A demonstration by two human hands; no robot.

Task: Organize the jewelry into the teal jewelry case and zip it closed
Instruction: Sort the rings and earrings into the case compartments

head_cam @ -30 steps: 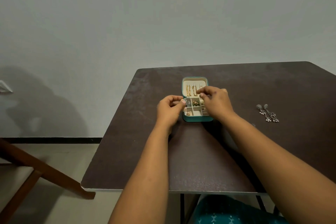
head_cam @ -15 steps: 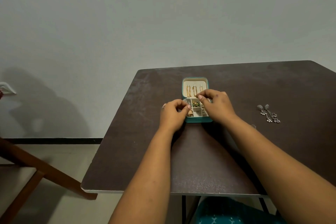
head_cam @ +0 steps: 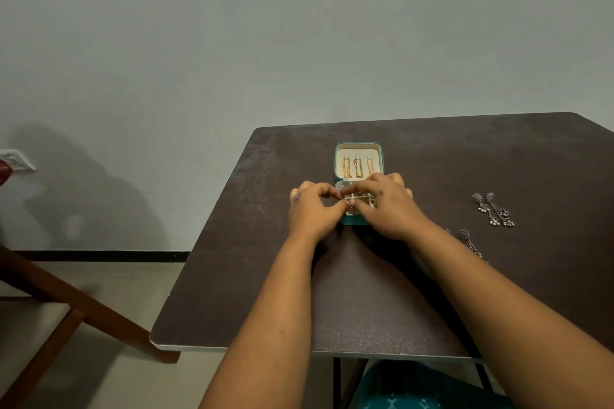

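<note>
Dark brown table [head_cam: 252,276] against a plain pale wall [head_cam: 299,26], wooden chair frame [head_cam: 66,302] low at left. Nearest, two bare forearms reaching forward. Left hand [head_cam: 312,209] and right hand [head_cam: 387,206] close together over the near half of an open teal jewelry case [head_cam: 381,156], fingers curled, fingertips meeting around a small ring [head_cam: 347,204] just above the compartments; unclear which hand actually grips it. Off to the right on the table, silver drop earrings [head_cam: 495,211], well apart from the case. Farther back, cream lid lining upright with gold chains [head_cam: 357,167] hanging in it
</note>
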